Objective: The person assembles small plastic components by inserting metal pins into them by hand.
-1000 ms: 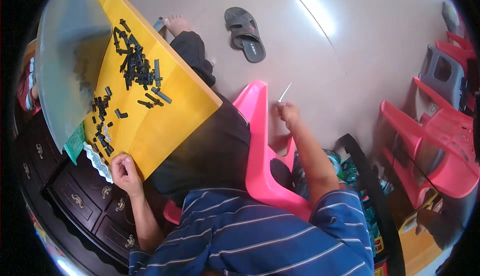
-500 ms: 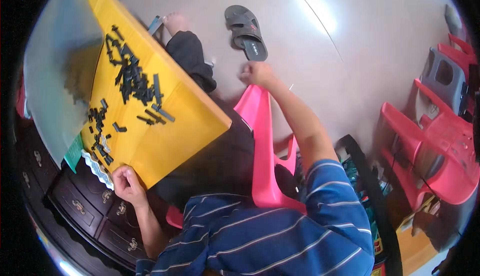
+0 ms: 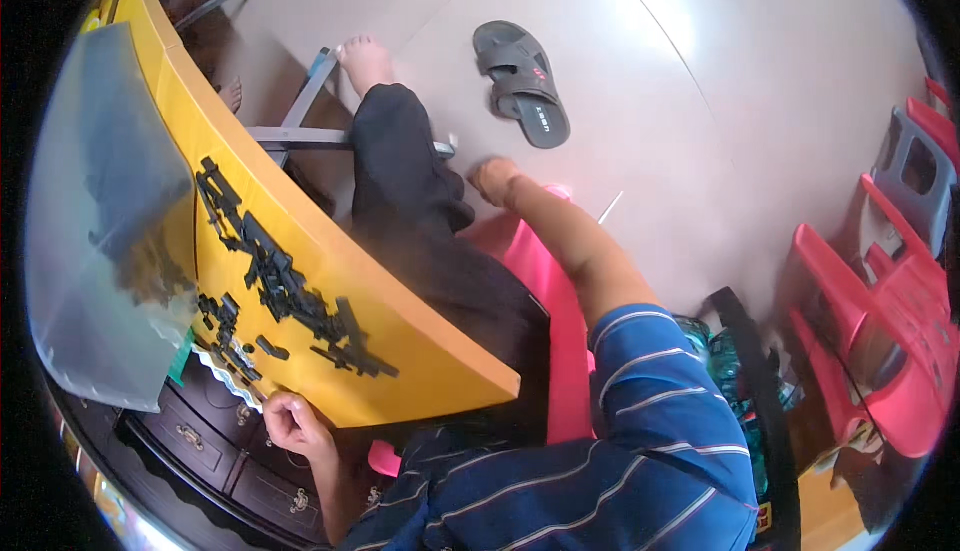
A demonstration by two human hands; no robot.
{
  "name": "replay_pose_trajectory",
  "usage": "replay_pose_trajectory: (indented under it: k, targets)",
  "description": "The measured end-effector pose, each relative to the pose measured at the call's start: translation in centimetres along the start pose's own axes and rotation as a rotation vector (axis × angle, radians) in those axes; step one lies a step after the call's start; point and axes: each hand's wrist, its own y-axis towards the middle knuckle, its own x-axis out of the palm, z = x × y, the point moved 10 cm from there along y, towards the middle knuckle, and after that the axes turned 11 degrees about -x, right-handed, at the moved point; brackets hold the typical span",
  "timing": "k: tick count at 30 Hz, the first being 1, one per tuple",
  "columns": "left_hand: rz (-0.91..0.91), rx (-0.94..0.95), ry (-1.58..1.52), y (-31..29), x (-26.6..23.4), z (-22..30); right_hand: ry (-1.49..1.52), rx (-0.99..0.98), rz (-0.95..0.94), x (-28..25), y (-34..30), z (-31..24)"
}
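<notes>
Gripping yellow table (image 3: 400,351) edge, left hand (image 3: 290,423), black parts (image 3: 290,291) just beside fingers

Small parts (image 3: 285,286) lay on table (image 3: 420,351); sandal (image 3: 522,81) on floor (image 3: 750,101) beyond; stacked chairs (image 3: 890,301) stood to the right.
</notes>
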Motion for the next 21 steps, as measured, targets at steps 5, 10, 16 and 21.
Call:
replay_pose_trajectory:
  k: [5,10,16,21]
  targets:
    - [0.001,-0.027,0.031,0.0,-0.4,-0.7,-0.101,-0.014,0.035,2.0,1.9,-0.1]
    - [0.001,-0.035,-0.007,0.2,-0.3,-0.4,-0.090,0.016,-0.005,3.4,2.3,0.2]
    - [-0.013,-0.023,-0.026,0.4,-0.5,-1.0,-0.106,0.018,0.018,3.0,1.4,-0.3]
    - [0.024,-0.061,-0.021,0.3,-0.6,-1.3,-0.082,0.054,0.042,2.5,1.1,0.5]
